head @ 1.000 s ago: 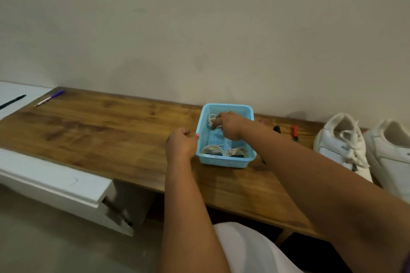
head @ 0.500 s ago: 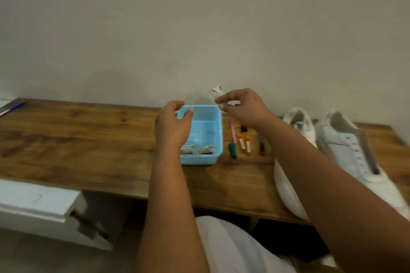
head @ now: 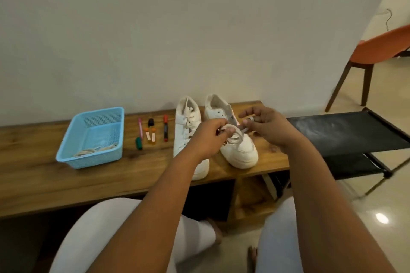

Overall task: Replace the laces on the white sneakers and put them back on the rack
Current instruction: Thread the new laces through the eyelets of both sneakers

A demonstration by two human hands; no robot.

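Both hands are pinching a coiled white lace (head: pixel 231 137): left hand (head: pixel 210 137) gripping the loops, right hand (head: pixel 265 127) pulling one end loose. Right under them the unlaced sneaker (head: pixel 240 150) is sitting on the bench (head: pixel 33 175), so threading hasn't started. The other sneaker (head: pixel 188 131), under the left hand, is still laced. Off to their left, the blue basket (head: pixel 66 157) is holding more coiled laces (head: pixel 95 150). Rack (head: pixel 346 133) waiting on the right.

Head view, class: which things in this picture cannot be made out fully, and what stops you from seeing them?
- Left sneaker: the toe is covered by the left hand and forearm.
- Coiled lace: its ends are hidden inside both hands; the right hand pinches one part.
- Laces in the blue basket: half hidden by its near wall, too small to count.
- Orange chair: cut off by the right edge.
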